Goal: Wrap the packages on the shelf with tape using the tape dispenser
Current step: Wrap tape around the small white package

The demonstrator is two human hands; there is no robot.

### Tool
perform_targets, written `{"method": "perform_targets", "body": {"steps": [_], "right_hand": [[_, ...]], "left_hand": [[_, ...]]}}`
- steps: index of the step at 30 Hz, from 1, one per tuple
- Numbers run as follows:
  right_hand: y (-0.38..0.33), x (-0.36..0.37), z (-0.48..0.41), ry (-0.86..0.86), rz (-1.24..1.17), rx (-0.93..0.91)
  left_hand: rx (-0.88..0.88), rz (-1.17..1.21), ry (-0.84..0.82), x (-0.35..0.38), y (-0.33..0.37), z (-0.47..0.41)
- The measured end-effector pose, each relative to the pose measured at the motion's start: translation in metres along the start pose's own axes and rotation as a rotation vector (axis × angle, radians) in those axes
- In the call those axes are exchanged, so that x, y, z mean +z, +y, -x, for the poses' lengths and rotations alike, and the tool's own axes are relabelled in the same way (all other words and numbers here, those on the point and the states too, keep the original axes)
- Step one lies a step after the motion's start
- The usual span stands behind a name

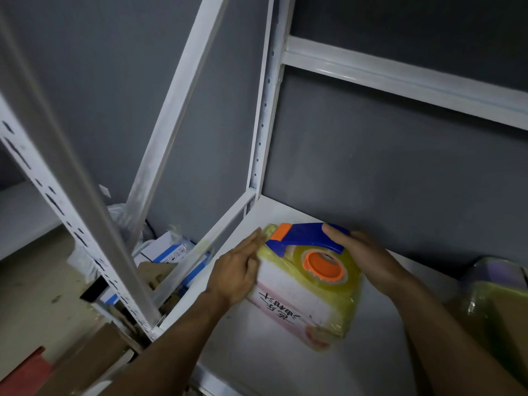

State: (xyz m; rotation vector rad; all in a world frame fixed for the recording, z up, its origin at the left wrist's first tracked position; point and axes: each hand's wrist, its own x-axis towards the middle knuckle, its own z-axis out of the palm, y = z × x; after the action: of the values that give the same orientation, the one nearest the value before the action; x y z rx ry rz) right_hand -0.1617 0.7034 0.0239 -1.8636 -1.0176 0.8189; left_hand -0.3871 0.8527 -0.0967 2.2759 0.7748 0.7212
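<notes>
Head view, and the package is front and centre: a pink-and-white parcel with dark printed characters, lying on the white shelf close to its left edge, with a yellowish film of tape across its far end and right side. Sitting right on top of it is the tape dispenser, blue body, orange tip pointing left, the roll's orange hub facing up at us. The right hand is clamped on that dispenser, thumb hooked over the blue handle and fingers curled behind it. That looks like a grip for dragging the tape along the parcel. The left hand is not gripping anything: its fingers are straight and together, pressed flat against the package's left side. I'd say that's a brace, so the parcel doesn't slide toward the shelf edge when the tape pulls.

My read is that we're mid-wrap on this one, with the near end bare.

Further out on the right, well apart, a second package sits on the same shelf, also glossy and yellowish; how fully it's wrapped I can't tell. Behind is a grey wall and a white slotted post. Off to the left, beyond the frame, blue-and-white boxes and brown cardboard sit lower down.
</notes>
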Motion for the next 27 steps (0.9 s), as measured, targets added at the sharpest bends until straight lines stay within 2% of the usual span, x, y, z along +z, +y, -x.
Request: {"method": "perform_targets", "body": {"steps": [3, 9, 15, 21, 27], "right_hand": [[-0.001, 0.001, 0.006, -0.079, -0.014, -0.017], [-0.007, 0.000, 0.004, 0.052, 0.114, -0.043], [-0.006, -0.029, 0.016, 0.043, 0.103, -0.013], [-0.008, -0.018, 0.013, 0.000, 0.221, 0.130], [-0.011, 0.008, 0.009, 0.092, 0.199, 0.145]], "left_hand": [[0.033, -0.028, 0.038, 0.001, 0.002, -0.002], [0.031, -0.197, 0.119, 0.001, 0.002, -0.005], [0.012, -0.252, 0.106, 0.003, 0.002, -0.008], [0.020, -0.271, 0.062, -0.004, 0.007, -0.003], [-0.010, -0.354, -0.035, -0.022, 0.000, -0.017]]}}
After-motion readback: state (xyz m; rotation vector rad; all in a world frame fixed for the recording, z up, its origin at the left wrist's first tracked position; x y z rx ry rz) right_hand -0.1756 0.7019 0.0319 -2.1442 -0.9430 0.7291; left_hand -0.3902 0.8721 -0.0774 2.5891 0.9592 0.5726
